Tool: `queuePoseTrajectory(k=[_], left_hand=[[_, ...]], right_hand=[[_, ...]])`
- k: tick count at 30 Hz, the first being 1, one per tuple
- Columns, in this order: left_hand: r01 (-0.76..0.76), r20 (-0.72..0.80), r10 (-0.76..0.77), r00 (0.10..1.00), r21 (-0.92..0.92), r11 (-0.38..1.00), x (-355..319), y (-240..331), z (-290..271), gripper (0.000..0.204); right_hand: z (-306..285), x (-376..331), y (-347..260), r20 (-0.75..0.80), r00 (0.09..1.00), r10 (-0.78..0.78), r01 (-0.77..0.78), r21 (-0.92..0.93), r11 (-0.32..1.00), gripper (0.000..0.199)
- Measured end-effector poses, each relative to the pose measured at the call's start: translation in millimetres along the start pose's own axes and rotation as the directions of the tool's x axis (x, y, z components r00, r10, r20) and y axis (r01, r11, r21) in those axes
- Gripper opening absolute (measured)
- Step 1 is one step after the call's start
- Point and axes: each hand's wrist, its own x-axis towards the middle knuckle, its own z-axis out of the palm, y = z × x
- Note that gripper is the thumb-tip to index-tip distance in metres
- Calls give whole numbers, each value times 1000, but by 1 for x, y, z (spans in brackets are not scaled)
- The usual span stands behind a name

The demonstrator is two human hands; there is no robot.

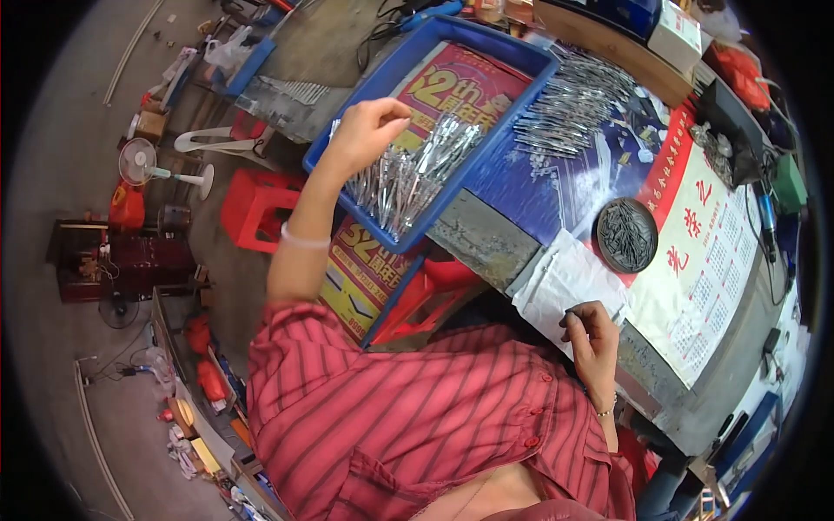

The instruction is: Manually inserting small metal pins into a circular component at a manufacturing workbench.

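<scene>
- Workbench: runs from the picture's centre to its right edge, covered with printed poster sheets in blue, red and white; its grey front edge shows bare below the tray.
- Blue plastic tray: rectangular and shallow, resting partly on the bench's left end and overhanging it; a red-and-yellow printed sheet lines its floor.
- White paper sheet: lies on the near bench edge, just beside the round dish, creased and slightly curled.
- Loose metal pins on the bench: a spread of thin silver pieces lying on the blue poster, just right of the tray wall.
- Pile of metal pins in the tray: thin silver pieces heaped in the tray's near corner — most lie roughly parallel, pointing toward the tray's far end.
- Round dark dish: sits on the bench right of the paper, filled with small dark parts too fine to identify.
- Left hand: reaches over the tray, fingers curled downward with the tips at the pile's upper left edge; whether a pin is pinched cannot be determined.
- Right hand: rests at the near bench edge, fingers bent, thumb and fingertips pinching the lower edge of the paper sheet.
</scene>
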Motion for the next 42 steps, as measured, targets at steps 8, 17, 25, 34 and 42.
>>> queuePoseTrajectory(k=[8,17,25,34,42], left_hand=[[359,422,-409,809,196,913,118,-100,68,17],[331,468,-429,773,279,901,147,-120,91,19],[360,381,-422,822,227,905,126,-117,82,26],[405,391,-408,825,94,909,115,-99,80,23],[-73,378,-117,918,452,889,128,-126,89,28]], right_hand=[[11,-13,-6,-5,1000,-5,4,-195,981,6],[11,-16,1,-71,997,11,-28,-252,967,5],[16,-7,-6,-49,998,-24,8,-310,951,7],[12,-12,-2,-7,998,-57,51,-353,934,8],[4,-9,-3,-7,997,-74,65,-394,917,9]])
